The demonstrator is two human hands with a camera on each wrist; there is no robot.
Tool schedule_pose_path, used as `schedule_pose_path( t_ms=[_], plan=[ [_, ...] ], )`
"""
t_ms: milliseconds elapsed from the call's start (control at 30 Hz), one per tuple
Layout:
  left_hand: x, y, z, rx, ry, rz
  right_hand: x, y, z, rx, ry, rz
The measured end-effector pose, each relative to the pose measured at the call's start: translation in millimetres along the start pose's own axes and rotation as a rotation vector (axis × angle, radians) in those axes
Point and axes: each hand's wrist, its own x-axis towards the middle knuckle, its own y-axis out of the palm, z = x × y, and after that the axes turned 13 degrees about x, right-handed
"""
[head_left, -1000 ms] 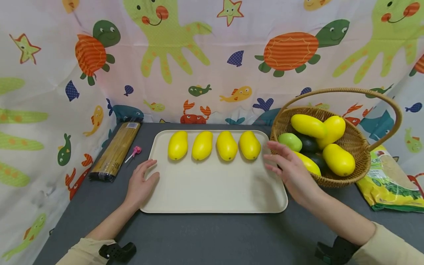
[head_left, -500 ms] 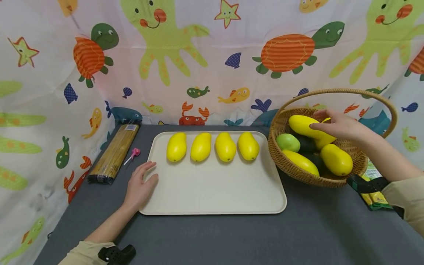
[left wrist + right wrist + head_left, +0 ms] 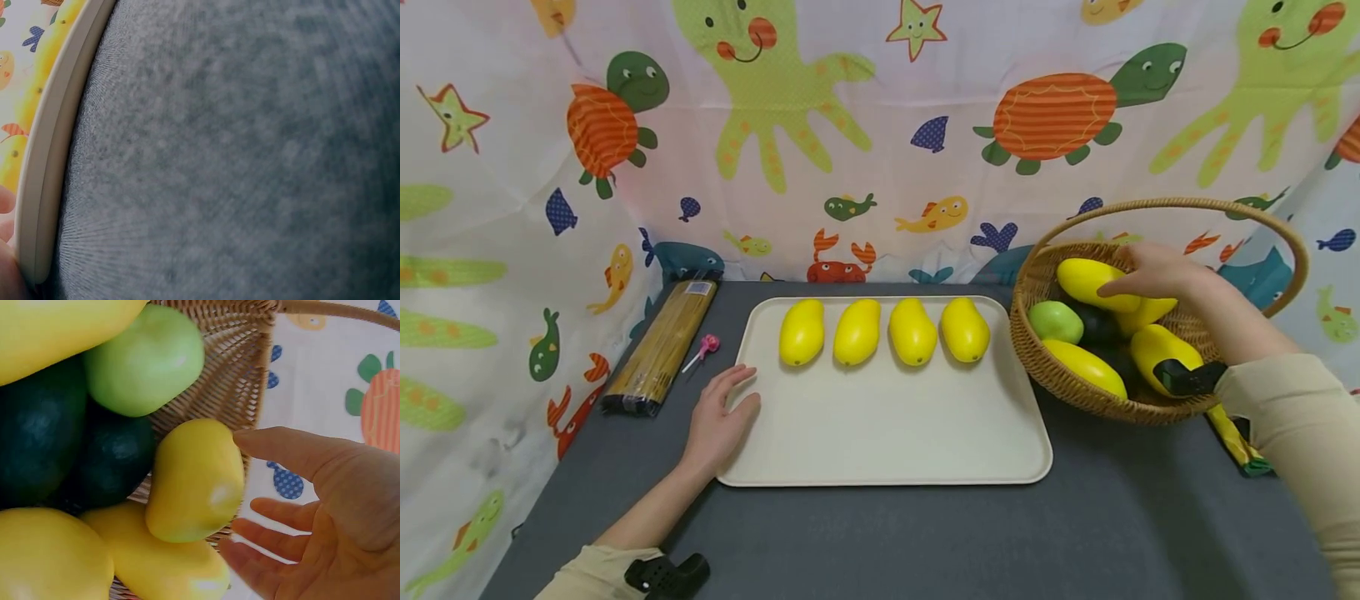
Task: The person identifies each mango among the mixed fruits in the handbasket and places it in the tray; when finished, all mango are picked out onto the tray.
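Observation:
My right hand [image 3: 1157, 271] reaches into the wicker basket [image 3: 1026, 350] at the right. In the right wrist view its thumb tip meets the edge of a yellow mango [image 3: 197, 481], with the other fingers loosely extended beside it. Around that mango lie more yellow mangoes, a light green apple-like fruit [image 3: 147, 362] and dark green fruits [image 3: 115, 462]. The left hand [image 3: 718, 417] rests on the left edge of a cream tray [image 3: 887, 433], fingers relaxed. Several yellow mangoes [image 3: 801, 332] stand in a row along the tray's far side.
Left of the tray lie a pink lollipop [image 3: 707, 344] and a long clear packet of thin brown sticks [image 3: 658, 350]. A yellow bag [image 3: 1236, 442] is partly hidden behind the basket and right arm. The basket's handle [image 3: 1195, 202] arches above the fruit.
My right hand has moved from the tray's right side into the basket, over the mangoes. Its forearm has since swung nearer. The left hand has stayed at the tray edge.

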Motion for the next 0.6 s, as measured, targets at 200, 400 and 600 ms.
schedule_pose_path(
  t_ms=[200,400,600],
  plan=[
    [-0.4,-0.4,0.0,-0.005,-0.005,0.001,8,7,-6,-0.062,-0.032,-0.042],
    [-1.5,-0.5,0.9,-0.018,0.011,-0.01,11,13,-5,-0.092,0.001,-0.04],
    [0.0,-0.3,0.1,-0.016,0.003,-0.003,12,16,-6,-0.086,0.002,-0.072]
  ],
)
